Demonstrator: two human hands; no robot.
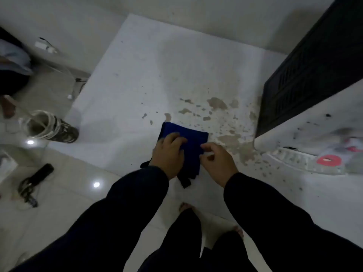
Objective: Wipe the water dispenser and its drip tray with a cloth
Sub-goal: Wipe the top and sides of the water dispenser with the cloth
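Note:
A dark blue cloth (191,143) lies folded on a white, stained surface (157,75) in front of me. My left hand (169,154) rests on the cloth's left half and grips it. My right hand (218,161) pinches the cloth's right edge with thumb and fingers. The water dispenser (306,122) stands at the right, white with a dark vented back panel (306,79). A clear drip tray (302,160) with a red round part (329,160) lies beside it at the right. Both arms wear dark sleeves.
Brown stains (231,122) spread over the white surface between cloth and dispenser. A shoe (53,127) sits at the left on the glossy tiled floor. A black strap with cables (33,181) lies lower left. My bare feet (186,208) show below. Another person's leg is at far left.

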